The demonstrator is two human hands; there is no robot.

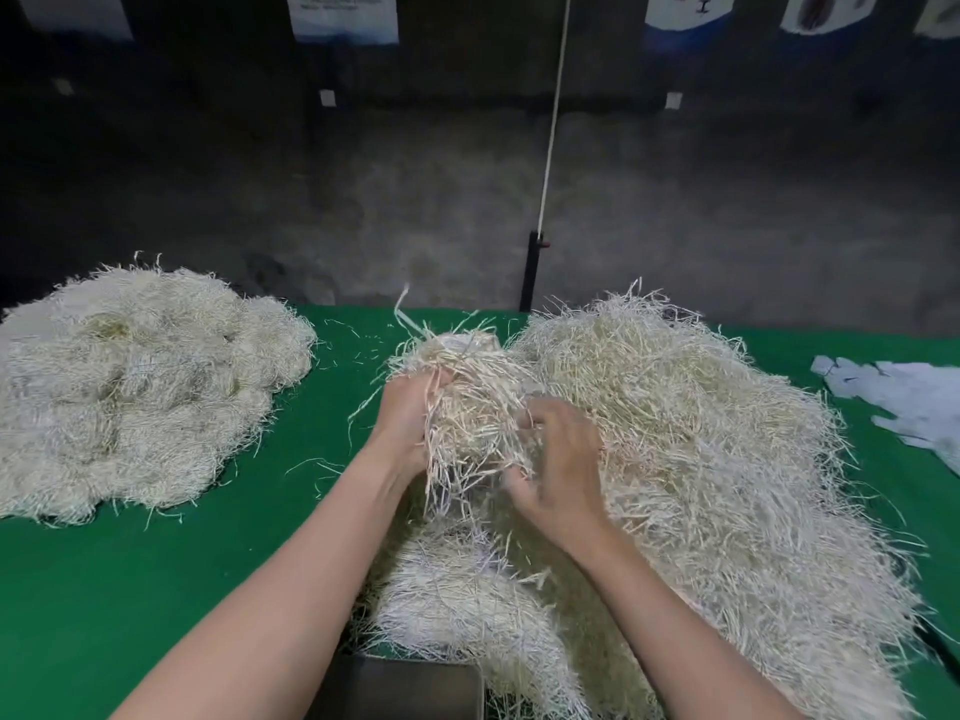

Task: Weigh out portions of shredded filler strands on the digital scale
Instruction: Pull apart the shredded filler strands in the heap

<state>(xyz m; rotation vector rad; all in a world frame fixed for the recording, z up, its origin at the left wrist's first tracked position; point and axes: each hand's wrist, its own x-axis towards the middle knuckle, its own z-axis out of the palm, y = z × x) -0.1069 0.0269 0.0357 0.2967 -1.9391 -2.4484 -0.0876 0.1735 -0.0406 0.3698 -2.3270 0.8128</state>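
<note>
**Item: portion in hand, centre of frame.**

- Clump: pale shredded strands, lifted clear of the table. Its long axis runs roughly top to bottom in the frame, with loose ends trailing down.
- Left hand: on the clump's left flank. The fingers are curled into the strands and grip them, and the fingertips are buried from view.
- Right hand: at the clump's lower right. Fingers and thumb are bent and pinch into the strands. The clump's right side still touches the right heap, so whether it has fully separated cannot be told.
- Right heap: loose stock filling the centre right down to the lower right. It is judged to be the supply.
- Left heap: rounded bundles at the left, well apart from the hands. These are judged to be finished portions.
- Low mound: whiter strands between the forearms, directly below the clump.
- Scale: a dark slab at the bottom edge, partly under the low mound. It is taken for the scale, and no display shows.

**Governing relation:** the scale lies straight down-frame from the clump, between the two forearms. Neither hand is clearly nearer. The next move is judged to be freeing the clump from the right heap and lowering it down-frame.

**Other:** paper scraps at the right edge, and a cord and post at the upper centre.
</note>
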